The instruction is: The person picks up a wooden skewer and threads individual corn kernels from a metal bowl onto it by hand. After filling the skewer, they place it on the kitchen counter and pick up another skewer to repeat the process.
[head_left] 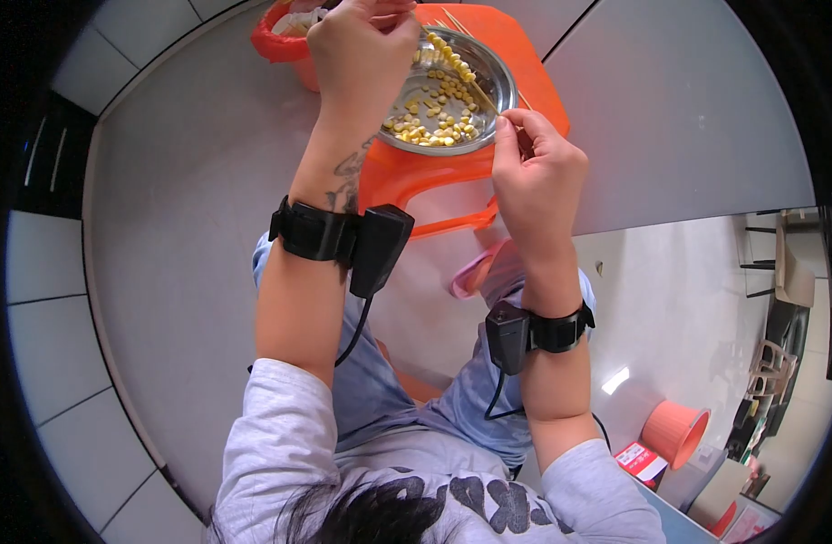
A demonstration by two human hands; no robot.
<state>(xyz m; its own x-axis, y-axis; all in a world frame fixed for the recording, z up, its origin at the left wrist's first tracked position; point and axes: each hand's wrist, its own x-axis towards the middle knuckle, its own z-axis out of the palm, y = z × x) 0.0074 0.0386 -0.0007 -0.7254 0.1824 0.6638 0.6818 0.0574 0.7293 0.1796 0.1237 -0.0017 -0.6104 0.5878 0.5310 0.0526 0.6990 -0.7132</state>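
Note:
My right hand pinches the lower end of a thin wooden skewer. Yellow corn kernels are threaded along the skewer's upper part, which slants up to the left over a steel bowl. Loose corn kernels lie in the bowl. At the top edge, my left hand is closed near the skewer's upper end, beside the bowl's left rim; what its fingertips hold is not clear. The bowl rests on an orange stool.
More skewers lie on the stool behind the bowl. An orange-red bin with a liner stands at upper left. A grey panel is to the right. At lower right are a salmon bucket and a red-and-white box.

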